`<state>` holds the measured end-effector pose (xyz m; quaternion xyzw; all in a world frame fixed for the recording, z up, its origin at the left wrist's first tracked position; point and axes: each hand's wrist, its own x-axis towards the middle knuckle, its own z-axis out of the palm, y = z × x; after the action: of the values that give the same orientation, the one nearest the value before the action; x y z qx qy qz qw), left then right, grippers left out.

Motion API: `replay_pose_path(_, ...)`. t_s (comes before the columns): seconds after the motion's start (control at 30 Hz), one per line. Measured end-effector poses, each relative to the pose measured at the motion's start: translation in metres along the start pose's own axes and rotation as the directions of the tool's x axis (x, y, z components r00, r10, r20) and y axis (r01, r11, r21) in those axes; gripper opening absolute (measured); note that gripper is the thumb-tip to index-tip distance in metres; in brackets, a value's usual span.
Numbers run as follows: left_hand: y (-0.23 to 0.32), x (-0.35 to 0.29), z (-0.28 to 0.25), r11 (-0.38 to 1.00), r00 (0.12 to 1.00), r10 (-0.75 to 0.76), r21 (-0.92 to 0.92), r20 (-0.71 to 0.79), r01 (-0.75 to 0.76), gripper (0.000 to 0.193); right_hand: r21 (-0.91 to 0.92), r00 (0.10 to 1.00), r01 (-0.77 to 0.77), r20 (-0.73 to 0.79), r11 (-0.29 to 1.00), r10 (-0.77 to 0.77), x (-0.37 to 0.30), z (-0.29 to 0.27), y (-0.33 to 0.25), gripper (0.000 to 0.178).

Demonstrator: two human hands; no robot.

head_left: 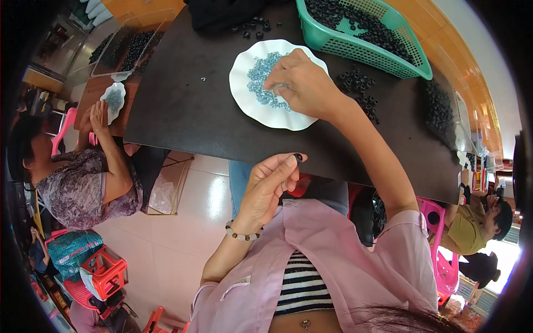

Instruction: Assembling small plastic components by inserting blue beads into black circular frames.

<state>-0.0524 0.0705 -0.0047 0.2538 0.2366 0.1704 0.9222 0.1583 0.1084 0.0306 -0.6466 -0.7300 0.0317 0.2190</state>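
Right hand (302, 83) is reaching up over the white scalloped dish (244, 91) at about 12 o'clock from the person's chest, fingers curled down and fingertips (272, 84) pinching into the pile of small pale-blue rings (261, 72) lying in the dish; whether a ring is actually gripped, cannot tell. Left hand (269, 186) is hovering off the near table edge, at roughly 7 o'clock from the dish, mostly closed, thumb and forefinger pinching a small black ring (298, 157) at the fingertips. A beaded bracelet (243, 235) is sitting on that wrist.

The dish is resting on the dark table (183, 105). Loose black rings (361, 89) are lying scattered on the table at 3 o'clock of the dish, just beside the right wrist. A teal plastic basket (366, 53) holding more black rings is sitting at 1 o'clock of the dish, well up the table. A few more black rings are lying at 12 o'clock near the far edge.

Another person in a patterned top (78, 188) is sitting at 9 o'clock, hands near a second small white dish (114, 100). Red plastic stool (105, 272) is standing at 7 o'clock on the floor.
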Motion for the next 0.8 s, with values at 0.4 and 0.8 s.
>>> replay_pose_path(0.4, -0.001, -0.001, -0.002, 1.0, 1.0, 0.002, -0.001, -0.005, -0.002, 0.025, -0.05, 0.996, -0.09, -0.015, 0.995, 0.089, -0.006, -0.009, 0.007, 0.015)
replay_pose_path(0.8, -0.001, 0.0, -0.001, 1.0, 1.0, -0.004, 0.01, -0.015, 0.004, 0.026, 0.014, 0.987, -0.142, -0.07, 0.99, 0.143, -0.012, -0.02, 0.023, 0.018)
